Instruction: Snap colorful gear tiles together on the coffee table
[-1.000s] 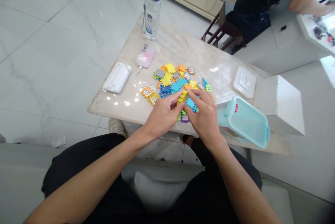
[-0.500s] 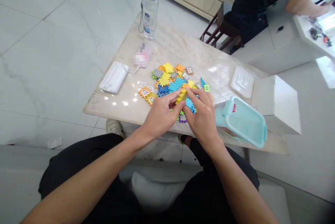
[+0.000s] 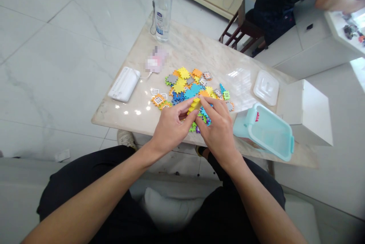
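Between my two hands, just above the near side of the table, is a yellow interlocking building piece (image 3: 194, 105) with toothed edges. My left hand (image 3: 172, 124) is closed on its left side, thumb below and fingers behind. The fingertips of my right hand (image 3: 218, 126) pinch it from the right. My fingers cover part of the piece, so I cannot tell whether it is one piece or several joined. Behind and beneath my hands spreads a pile of toothed pieces (image 3: 192, 91) in blue, yellow, orange, grey, green and purple, some with window grids.
A water bottle (image 3: 163, 12) stands at the table's far left corner, with a white wipes-like pack (image 3: 124, 84) nearer. On the right are a teal bin (image 3: 252, 132), a clear lid (image 3: 266, 87) and a white box (image 3: 306, 113). Another person (image 3: 282, 4) is beyond, beside a stool (image 3: 242, 27).
Both my hands have shifted slightly left with the yellow piece held between them. The view has turned a little, and the other person's arm has moved.
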Demonstrator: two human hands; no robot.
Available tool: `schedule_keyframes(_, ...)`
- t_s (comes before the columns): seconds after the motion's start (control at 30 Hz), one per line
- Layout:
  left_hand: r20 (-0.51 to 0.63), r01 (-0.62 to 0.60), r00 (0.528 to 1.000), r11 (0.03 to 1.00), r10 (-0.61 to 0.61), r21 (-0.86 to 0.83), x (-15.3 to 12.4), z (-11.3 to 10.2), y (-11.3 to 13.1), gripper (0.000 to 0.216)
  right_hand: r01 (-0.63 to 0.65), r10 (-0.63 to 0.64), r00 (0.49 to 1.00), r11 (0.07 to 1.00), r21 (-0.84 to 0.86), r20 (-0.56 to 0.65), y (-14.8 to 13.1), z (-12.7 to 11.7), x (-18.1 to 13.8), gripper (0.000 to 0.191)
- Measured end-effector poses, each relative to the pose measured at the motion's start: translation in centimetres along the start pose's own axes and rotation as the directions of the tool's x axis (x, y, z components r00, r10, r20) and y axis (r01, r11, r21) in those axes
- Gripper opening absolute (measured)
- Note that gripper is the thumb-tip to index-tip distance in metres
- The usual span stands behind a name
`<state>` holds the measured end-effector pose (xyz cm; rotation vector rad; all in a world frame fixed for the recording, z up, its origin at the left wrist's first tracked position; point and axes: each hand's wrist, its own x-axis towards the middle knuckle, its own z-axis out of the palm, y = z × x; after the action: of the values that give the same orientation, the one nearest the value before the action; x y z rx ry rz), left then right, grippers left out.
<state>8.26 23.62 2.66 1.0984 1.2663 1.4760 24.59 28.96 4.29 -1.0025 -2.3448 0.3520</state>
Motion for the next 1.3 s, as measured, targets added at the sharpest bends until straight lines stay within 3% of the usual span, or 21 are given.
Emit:
schedule_keyframes(0.53, -0.008, -0.004, 1.000, 1.000, 0.004, -0.002, -0.2, 0.1, -0.3, 0.051, -0.012, 0.012, 1.000, 1.000, -0.017, 0.025, 0.2, -0.1, -0.1, 0.070)
schedule_keyframes(1.3, -0.055, 0.028, 0.998, 1.000, -0.028, 0.005, -0.6, -0.9, 0.5, 0.047, 0.041, -0.042, 0.999, 0.999, -0.028, -0.027, -1.7, 0.3, 0.0, 0.062)
